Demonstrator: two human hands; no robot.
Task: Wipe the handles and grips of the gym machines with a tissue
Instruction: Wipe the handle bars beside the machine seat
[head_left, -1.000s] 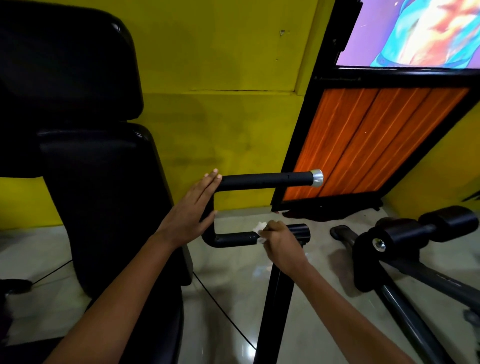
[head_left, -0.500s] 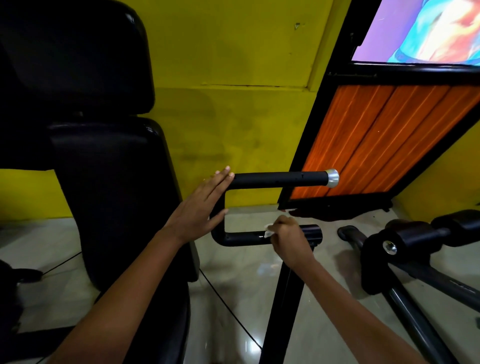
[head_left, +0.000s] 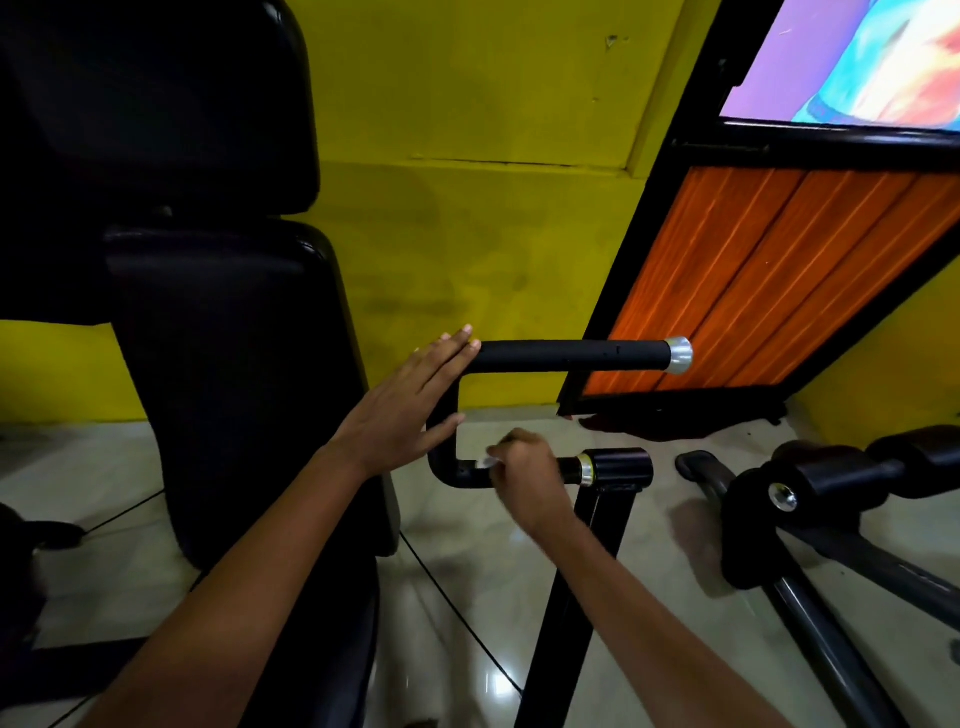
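**Right hand on the lower bar, tissue tucked inside**

Right hand (head_left: 524, 470) first, and from the head camera we see it curled tight around the lower bar (head_left: 465, 474) of the black U-shaped handle, with a scrap of white tissue (head_left: 489, 462) poking out at the knuckles on the left side. So that hand is clamped on tissue and bar together; most of the tissue is hidden under our fingers. Just to the right of the fist, a silver ring (head_left: 586, 470) and a black end cap (head_left: 621, 466) sit where the bar meets the black upright post (head_left: 576, 587).

Over to our left hand (head_left: 410, 410): fingers straight and together, laid flat against the bend of the handle, fingertips reaching the start of the upper grip (head_left: 566, 355). It holds nothing, just rests there. That upper grip runs off to the right, level, ending in a silver cap (head_left: 679, 355).

Left of us stands the machine's black padded seat back (head_left: 223, 364), with a headrest pad (head_left: 156, 98) above it. Behind everything we have a yellow wall (head_left: 467, 234), and to the right an orange slatted panel (head_left: 769, 280) in a black frame. Lower right, black roller pads (head_left: 831, 478) on another machine sit well apart from our hands. Pale glossy floor tiles (head_left: 467, 623) below, with a thin black cable (head_left: 452, 597) trailing across them.
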